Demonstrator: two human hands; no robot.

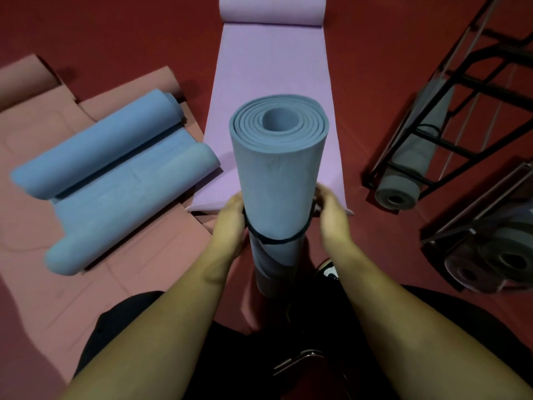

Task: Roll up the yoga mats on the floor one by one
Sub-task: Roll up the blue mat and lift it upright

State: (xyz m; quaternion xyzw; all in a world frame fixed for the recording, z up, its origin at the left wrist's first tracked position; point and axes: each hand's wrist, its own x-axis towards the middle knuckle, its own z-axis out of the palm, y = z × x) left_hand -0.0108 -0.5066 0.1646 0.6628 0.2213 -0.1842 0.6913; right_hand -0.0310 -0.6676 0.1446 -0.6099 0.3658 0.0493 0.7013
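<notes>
Both hands, left and right, pinch the band around the upright roll. Slide it evenly toward mid-roll. Keep the coils tight.

No readable text, labels, brands or numbers anywhere. Only faint embossed lines on the pink mats and the blue mat, too dim to make out as letters.
</notes>
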